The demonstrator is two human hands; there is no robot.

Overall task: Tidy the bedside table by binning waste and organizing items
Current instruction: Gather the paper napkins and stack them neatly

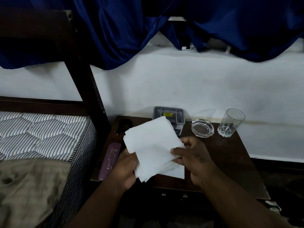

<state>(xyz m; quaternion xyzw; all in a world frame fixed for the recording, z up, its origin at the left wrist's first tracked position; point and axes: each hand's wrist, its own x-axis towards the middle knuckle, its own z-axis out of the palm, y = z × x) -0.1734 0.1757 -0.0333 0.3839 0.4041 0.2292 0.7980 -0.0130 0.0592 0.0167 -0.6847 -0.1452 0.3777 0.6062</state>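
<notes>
Loose tissue stack [153, 145] is held over bedside table [230, 158], gripped underneath by left hand [126, 168], pinched at edge by right hand [192, 160]. Risk: sheets could be fanned out & dropped if pinch is loosened; glass [231, 122] nr.
</notes>
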